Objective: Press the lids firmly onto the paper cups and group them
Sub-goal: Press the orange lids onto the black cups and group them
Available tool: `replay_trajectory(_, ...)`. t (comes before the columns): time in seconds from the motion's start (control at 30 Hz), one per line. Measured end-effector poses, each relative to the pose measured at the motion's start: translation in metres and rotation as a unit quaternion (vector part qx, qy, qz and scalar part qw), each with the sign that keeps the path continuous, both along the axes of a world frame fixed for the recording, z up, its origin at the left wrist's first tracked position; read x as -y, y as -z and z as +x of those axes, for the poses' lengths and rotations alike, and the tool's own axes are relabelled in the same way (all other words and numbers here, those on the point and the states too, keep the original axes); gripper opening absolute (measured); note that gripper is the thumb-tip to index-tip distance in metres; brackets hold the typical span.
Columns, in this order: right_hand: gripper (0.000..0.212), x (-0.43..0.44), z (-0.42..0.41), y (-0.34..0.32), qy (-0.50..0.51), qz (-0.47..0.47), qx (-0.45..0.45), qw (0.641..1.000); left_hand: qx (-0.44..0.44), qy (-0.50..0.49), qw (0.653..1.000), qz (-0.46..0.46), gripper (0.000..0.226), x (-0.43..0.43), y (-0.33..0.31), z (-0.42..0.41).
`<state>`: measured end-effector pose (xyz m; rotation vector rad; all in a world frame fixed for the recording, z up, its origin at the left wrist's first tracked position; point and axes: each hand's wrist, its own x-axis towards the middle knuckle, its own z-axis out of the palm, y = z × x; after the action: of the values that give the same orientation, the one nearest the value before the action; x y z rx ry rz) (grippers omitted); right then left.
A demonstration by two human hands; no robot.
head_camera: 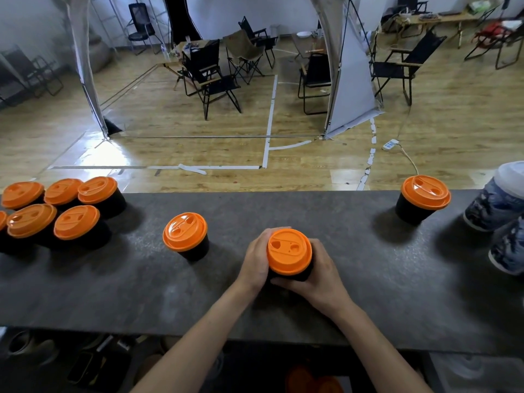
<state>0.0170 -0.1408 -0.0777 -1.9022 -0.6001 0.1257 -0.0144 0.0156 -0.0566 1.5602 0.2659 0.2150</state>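
- group of lidded cups, far left of desk, packed close together
- single lidded cup left of centre, standing apart
- left hand curled round the side of the centre cup, orange lid on
- right hand grasps the centre cup's other side
- lone lidded cup at right, by the far edge
- blue-patterned cups at the right edge
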Motion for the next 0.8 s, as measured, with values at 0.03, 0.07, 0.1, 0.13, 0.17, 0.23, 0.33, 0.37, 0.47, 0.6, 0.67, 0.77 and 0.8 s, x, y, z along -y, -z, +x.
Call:
replay_trajectory(0.03,0.084,0.0004,0.0001,-0.0004,0.004,-0.001,-0.003,1.0,-0.001,0.001,1.0,-0.004,0.052,-0.0009,-0.0002,0.0015)
replay_trajectory(0.07,0.08,0.0015,0.001,-0.0002,0.003,-0.003,-0.005,1.0,-0.003,0.005,1.0,-0.008,0.052,-0.002,-0.0008,0.0034)
replay_trajectory(0.1,0.078,0.0028,0.002,0.0003,-0.003,-0.008,-0.004,1.0,-0.005,0.012,1.0,-0.01,0.051,-0.0031,-0.0021,0.005)
replay_trajectory(0.13,0.076,0.0037,0.0031,0.0007,-0.01,-0.013,-0.004,1.0,-0.007,0.021,1.0,-0.009,0.051,-0.004,-0.0035,0.0064)
replay_trajectory(0.17,0.075,0.0041,0.0037,0.0011,-0.015,-0.016,-0.004,1.0,-0.009,0.029,1.0,-0.004,0.051,-0.0043,-0.0046,0.0071)
replay_trajectory(0.23,0.079,0.0036,0.0029,0.0007,-0.019,-0.014,0.002,1.0,-0.004,0.028,1.0,0.005,0.051,-0.002,-0.0053,0.0057)
replay_trajectory(0.33,0.092,0.0004,0.0002,0.0003,-0.004,0.001,-0.008,1.0,0.008,-0.006,1.0,0.017,0.049,0.0012,-0.0009,0.0025)
replay_trajectory(0.37,0.092,0.0002,-0.0004,0.0001,0.008,0.002,-0.016,1.0,0.008,-0.015,1.0,0.019,0.048,0.0007,0.0007,0.0026)
replay_trajectory(0.47,0.08,0.0031,0.0008,0.0007,0.015,-0.011,-0.016,1.0,-0.005,-0.002,1.0,0.012,0.049,-0.0025,-0.0005,0.0047)
replay_trajectory(0.6,0.073,0.0032,0.0031,0.0031,-0.01,-0.017,0.01,1.0,0.007,0.009,1.0,0.002,0.052,-0.0006,-0.0027,0.0033)
replay_trajectory(0.67,0.081,0.0008,0.0019,0.0034,-0.01,-0.015,0.014,1.0,0.01,0.0,1.0,0.006,0.054,0.002,-0.0003,0.0017)
replay_trajectory(0.77,0.086,0.0008,0.0013,0.003,0.003,-0.008,-0.003,1.0,0.002,-0.005,1.0,0.008,0.057,0.0019,0.0002,0.0024)
replay_trajectory(0.8,0.084,0.0018,0.002,0.0024,0.002,-0.009,-0.008,1.0,-0.003,-0.002,1.0,0.006,0.054,0.002,-0.0017,0.0038)
